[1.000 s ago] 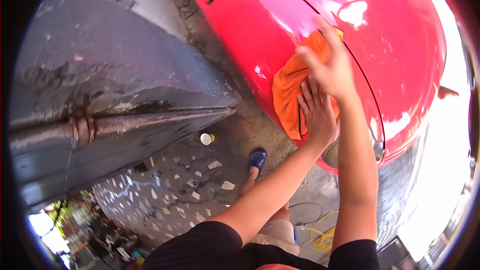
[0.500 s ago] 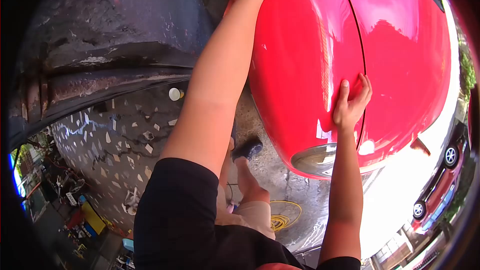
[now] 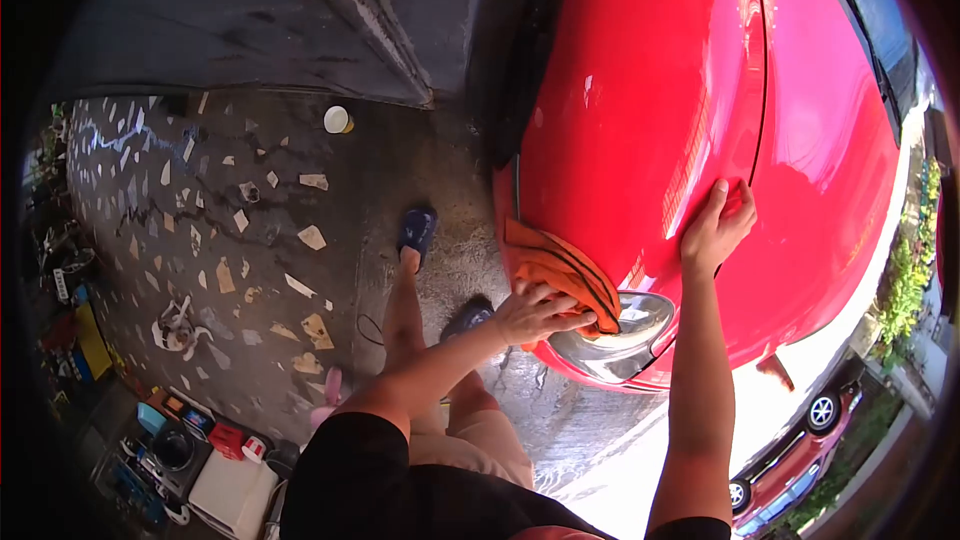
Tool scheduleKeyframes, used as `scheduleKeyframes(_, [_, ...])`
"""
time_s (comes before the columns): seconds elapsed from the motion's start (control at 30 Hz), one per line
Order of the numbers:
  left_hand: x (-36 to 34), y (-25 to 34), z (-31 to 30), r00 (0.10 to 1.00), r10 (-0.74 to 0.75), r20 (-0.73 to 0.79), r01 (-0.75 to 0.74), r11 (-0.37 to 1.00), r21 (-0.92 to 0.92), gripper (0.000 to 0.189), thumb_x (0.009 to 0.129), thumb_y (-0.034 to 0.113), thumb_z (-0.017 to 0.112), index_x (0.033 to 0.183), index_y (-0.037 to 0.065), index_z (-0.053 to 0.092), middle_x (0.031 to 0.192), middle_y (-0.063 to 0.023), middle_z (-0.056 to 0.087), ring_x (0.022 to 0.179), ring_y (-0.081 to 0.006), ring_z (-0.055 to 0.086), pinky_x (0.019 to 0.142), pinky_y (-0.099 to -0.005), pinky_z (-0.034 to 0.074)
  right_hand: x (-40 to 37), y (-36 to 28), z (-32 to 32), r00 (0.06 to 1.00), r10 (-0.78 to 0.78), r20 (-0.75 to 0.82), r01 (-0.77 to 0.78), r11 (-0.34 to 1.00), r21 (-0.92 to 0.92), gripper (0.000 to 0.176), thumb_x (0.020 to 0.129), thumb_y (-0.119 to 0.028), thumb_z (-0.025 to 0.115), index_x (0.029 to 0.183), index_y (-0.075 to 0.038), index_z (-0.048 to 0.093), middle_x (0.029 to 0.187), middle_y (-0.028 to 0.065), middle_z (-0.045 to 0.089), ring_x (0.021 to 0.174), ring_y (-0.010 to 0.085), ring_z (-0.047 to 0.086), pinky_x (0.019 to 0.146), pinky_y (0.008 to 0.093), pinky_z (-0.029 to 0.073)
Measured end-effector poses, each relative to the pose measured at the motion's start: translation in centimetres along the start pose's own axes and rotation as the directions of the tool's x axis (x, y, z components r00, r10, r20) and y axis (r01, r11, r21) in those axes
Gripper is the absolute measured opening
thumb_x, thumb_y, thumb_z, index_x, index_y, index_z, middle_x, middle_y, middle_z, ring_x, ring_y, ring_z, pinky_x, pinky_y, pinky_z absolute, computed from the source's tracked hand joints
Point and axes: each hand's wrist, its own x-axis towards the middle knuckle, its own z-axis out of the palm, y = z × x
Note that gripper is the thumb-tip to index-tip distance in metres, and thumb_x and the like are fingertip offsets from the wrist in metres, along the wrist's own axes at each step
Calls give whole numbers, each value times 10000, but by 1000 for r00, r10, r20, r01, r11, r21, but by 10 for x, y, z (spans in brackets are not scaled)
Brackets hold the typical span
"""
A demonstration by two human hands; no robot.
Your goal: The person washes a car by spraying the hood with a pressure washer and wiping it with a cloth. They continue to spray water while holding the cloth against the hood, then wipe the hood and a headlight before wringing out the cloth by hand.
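A glossy red car (image 3: 630, 120) fills the upper right, its headlight (image 3: 625, 340) at the lower front corner. My left hand (image 3: 540, 315) presses an orange cloth (image 3: 565, 275) with a dark edge against the fender beside the headlight, and part of the cloth overlaps the lamp. My right hand (image 3: 715, 230) rests on the hood near the panel seam, fingers apart, holding nothing.
A dark wall (image 3: 250, 30) stands at upper left. A white cup (image 3: 337, 120) is on the stone-patterned floor. Lower left are a white box (image 3: 232, 488) and assorted items. Another red car (image 3: 800, 455) stands lower right. A dog (image 3: 178, 328) lies at left.
My left hand has come down along the fender with the orange cloth, from the top of the view to the headlight. My right hand stays on the hood. The view has shifted.
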Motion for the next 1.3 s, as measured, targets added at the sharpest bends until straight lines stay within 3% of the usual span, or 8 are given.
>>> scheduleKeyframes(0.37, [292,-194,-26,896,-224,-383,238,971,-11,1079,695,893,719,1600,347,502,1634,-85,404,1586,-556,99,1081,-940,64,10,5,6,1000,-7,16,8,1000,-10,704,1040,-544,628,1402,56,571,1320,257,544,1227,392,539,1078,483,430])
scheduleKeyframes(0.47, [333,-233,-65,819,-565,-94,499,785,-367,1140,803,848,695,1689,213,363,1739,-168,188,1615,-434,156,1292,-588,198,13,11,9,999,-53,-11,53,999,-13,693,1039,-534,638,1383,65,577,1278,240,545,1153,361,547,1035,466,448])
scheduleKeyframes(0.57, [277,-251,-15,697,-695,-175,388,571,-724,1125,699,862,762,1581,207,519,1580,-189,405,1464,-484,382,1228,-626,332,13,7,8,997,-74,-2,74,997,4,662,1040,-523,638,1355,57,593,1247,205,546,1127,331,540,1006,455,455])
scheduleKeyframes(0.7, [113,-179,41,740,-639,-211,544,753,-371,1255,823,830,691,1643,-32,292,1716,-324,154,1555,-526,230,1235,-614,306,15,9,9,997,-82,10,82,997,-7,640,1049,-522,621,1336,50,614,1266,214,548,1147,340,538,1023,457,453])
scheduleKeyframes(0.87, [-74,-1,96,419,-808,415,907,391,-156,1261,798,837,687,1603,-54,302,1592,-371,261,1468,-581,271,1229,-625,245,25,21,14,998,-48,37,44,993,108,615,1060,-453,619,1331,99,603,1288,241,611,1159,330,614,975,450,540])
scheduleKeyframes(0.93, [-103,39,92,465,-868,177,883,440,-161,1256,745,874,696,1534,-56,400,1512,-357,326,1400,-548,340,1194,-635,267,27,24,13,997,15,79,-30,980,199,604,1056,-441,619,1363,77,574,1300,213,604,1162,307,617,956,445,557])
scheduleKeyframes(1.2, [-73,-114,160,633,-757,-163,527,576,-625,1294,802,900,602,1624,-53,305,1672,-315,205,1594,-559,72,1254,-729,85,49,48,-4,991,49,128,-68,987,144,1058,789,-668,755,1543,11,457,1366,261,570,1292,461,568,1014,587,523])
scheduleKeyframes(1.3, [-46,-134,135,405,-914,-39,696,335,-635,1147,928,836,488,1650,-32,283,1728,-307,116,1609,-532,65,1247,-740,91,58,77,-24,805,-491,334,559,816,-148,1149,736,-749,794,1537,4,459,1373,278,566,1259,459,587,985,573,528])
